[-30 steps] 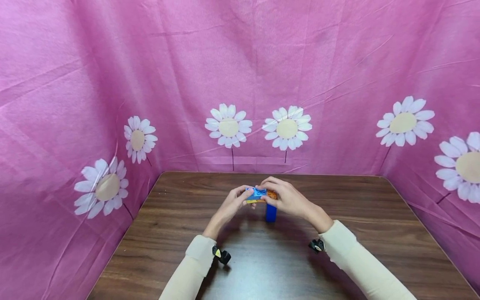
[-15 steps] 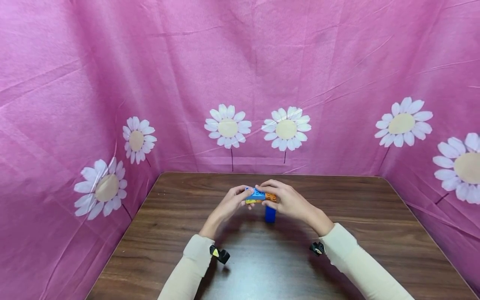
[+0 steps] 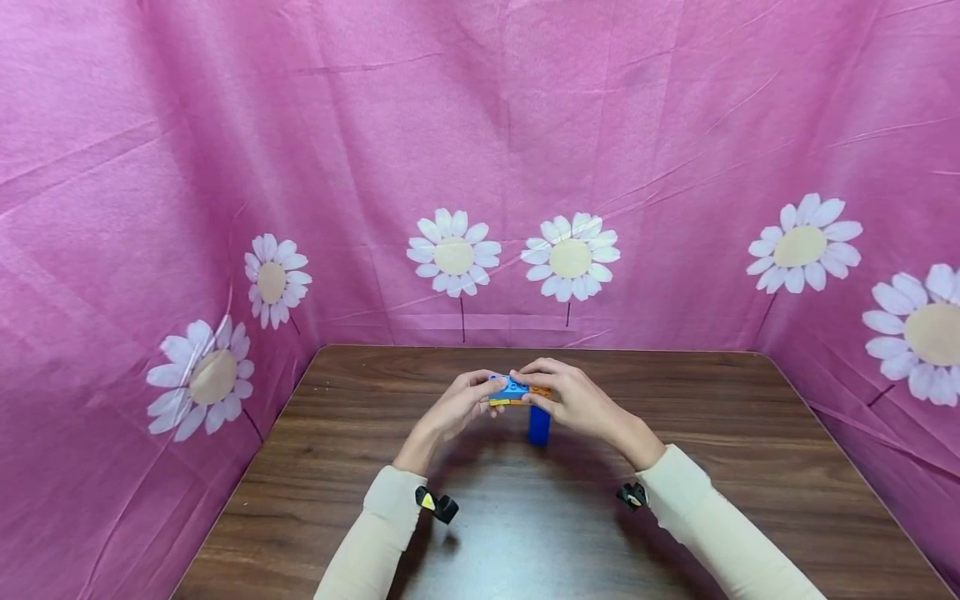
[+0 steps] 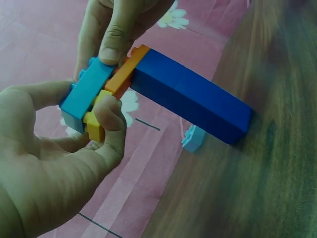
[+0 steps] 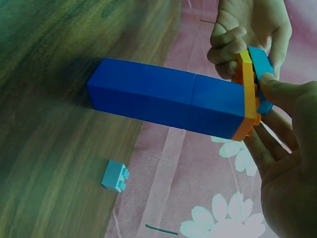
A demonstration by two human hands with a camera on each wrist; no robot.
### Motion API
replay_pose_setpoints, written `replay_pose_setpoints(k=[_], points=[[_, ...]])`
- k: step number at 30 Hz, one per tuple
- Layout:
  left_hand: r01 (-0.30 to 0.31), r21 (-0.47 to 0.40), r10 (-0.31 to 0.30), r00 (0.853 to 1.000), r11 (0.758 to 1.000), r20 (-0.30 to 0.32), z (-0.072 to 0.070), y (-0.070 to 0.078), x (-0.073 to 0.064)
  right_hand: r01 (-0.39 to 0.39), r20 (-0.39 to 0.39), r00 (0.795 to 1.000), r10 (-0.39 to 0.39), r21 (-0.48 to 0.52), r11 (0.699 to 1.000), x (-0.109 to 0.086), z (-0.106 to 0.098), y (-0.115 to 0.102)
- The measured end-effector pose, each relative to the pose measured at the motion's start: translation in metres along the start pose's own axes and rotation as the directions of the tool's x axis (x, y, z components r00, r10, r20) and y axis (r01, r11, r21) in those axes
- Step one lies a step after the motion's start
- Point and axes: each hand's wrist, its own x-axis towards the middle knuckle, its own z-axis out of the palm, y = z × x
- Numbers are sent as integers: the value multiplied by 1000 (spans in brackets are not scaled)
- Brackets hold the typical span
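The left hand (image 3: pixel 459 407) is pinching a light-blue brick (image 4: pixel 88 89) and a yellow brick (image 4: pixel 95 124) between its thumb and fingers; the right hand (image 3: pixel 573 398) is gripping the light-blue brick's other end. That brick is lying over the yellow brick and an orange brick (image 4: pixel 128 69), which is capping a dark-blue column (image 4: pixel 190 94) standing upright on the worktop (image 3: pixel 675 383). A small light-blue brick (image 5: pixel 114 174) is resting nearby. Any lettering on the studs is staying too small to read.

We identify a dark-blue column (image 5: pixel 163 96), an orange brick (image 4: pixel 128 70), a yellow brick (image 4: pixel 94 128), a light-blue brick (image 4: pixel 88 90), a brown wood-grained surface (image 3: pixel 337 425) and pink cloth (image 3: pixel 510 125) with white, yellow-centred flowers (image 3: pixel 453 255).
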Motion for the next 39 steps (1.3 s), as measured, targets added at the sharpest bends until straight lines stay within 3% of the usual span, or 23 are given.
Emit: replay_pose_setpoints(k=[17, 32, 39], points=[[111, -28, -113, 992, 993, -63, -3, 15, -4, -8, -3, 1000, 9, 22, 1000, 2, -4, -3], [146, 17, -142, 979, 989, -148, 0, 25, -3, -26, -8, 1000, 26, -37, 999, 5, -3, -8], [125, 17, -121, 982, 992, -145, 1, 24, -3, -33, -51, 998, 32, -11, 999, 3, 4, -6]])
